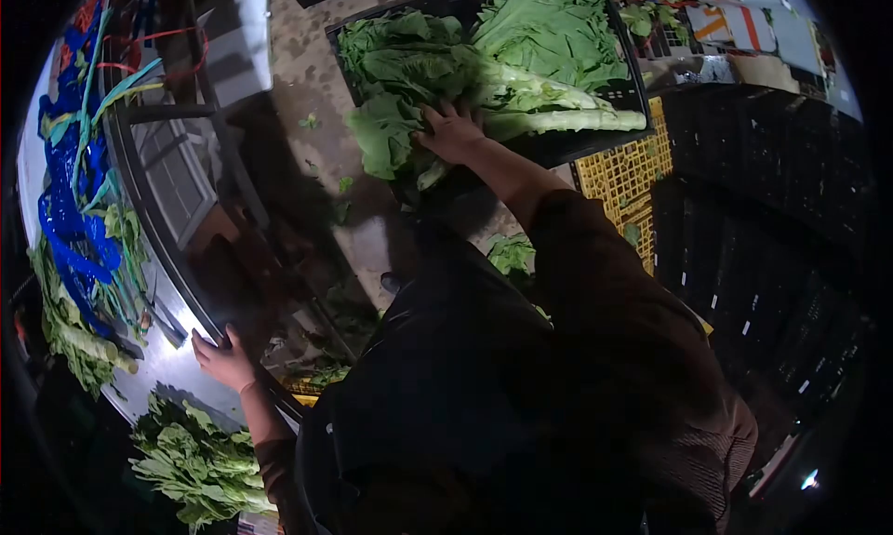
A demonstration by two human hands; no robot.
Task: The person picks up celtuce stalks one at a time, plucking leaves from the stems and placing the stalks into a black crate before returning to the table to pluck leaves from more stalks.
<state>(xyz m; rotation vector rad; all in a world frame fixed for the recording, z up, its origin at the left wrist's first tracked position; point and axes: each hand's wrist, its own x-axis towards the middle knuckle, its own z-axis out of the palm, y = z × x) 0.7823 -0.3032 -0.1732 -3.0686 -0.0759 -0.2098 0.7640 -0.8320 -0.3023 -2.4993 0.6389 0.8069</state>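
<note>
Heads of stem lettuce (549, 42), with broad green leaves and thick pale stems, lie in a black crate (646, 98) at the top of the view. My right hand (453, 133) rests on the leaves at the crate's near side, its fingers spread. My left hand (220, 360) is at the edge of a shiny metal table (167, 372), thumb and fingers apart and nothing visible in them. Just beyond its fingertips lies a thin dark object (166, 323) whose kind I cannot make out. More leafy stem lettuce (200, 465) lies beside my left forearm.
Blue straps (70, 200) and teal ties lie tangled on the table's far left, beside more greens (79, 340). Yellow crates (623, 181) stand under the black crate's right side. Stacked black crates (753, 219) fill the right. Leaf scraps (344, 183) litter the wet floor.
</note>
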